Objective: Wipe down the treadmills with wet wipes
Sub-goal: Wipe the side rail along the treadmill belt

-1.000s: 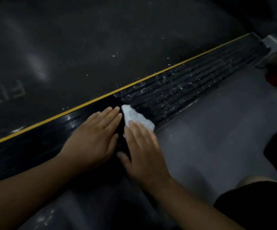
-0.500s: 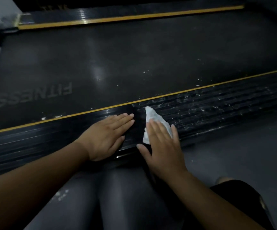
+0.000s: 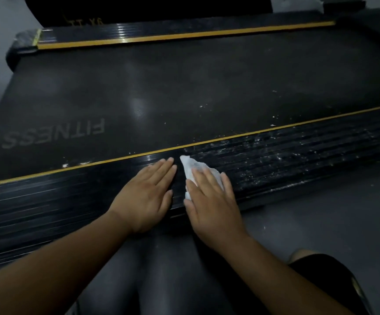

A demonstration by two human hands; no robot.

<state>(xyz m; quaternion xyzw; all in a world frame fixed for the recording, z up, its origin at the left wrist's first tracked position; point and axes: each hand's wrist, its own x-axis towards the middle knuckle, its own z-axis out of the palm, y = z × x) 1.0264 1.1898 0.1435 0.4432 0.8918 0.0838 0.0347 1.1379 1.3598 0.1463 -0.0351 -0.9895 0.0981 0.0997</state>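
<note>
Right hand (image 3: 211,205) presses wet wipe (image 3: 191,165) flat-fingered onto side rail (image 3: 321,151). Left hand (image 3: 148,196) rests flat on the rail alongside. Risk: the wipe could bunch on the rail's ribs and miss the white debris (image 3: 261,159).

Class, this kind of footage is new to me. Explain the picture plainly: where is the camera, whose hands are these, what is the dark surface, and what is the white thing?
The camera sits on a person's head, looking down at their own hands. The dark surface is a treadmill: a wide belt printed FITNESS, and a ribbed side rail beside a yellow line. The left hand lies flat on the rail. The right hand presses a white wet wipe onto it with straight fingers. White specks dot the rail right of the wipe.
</note>
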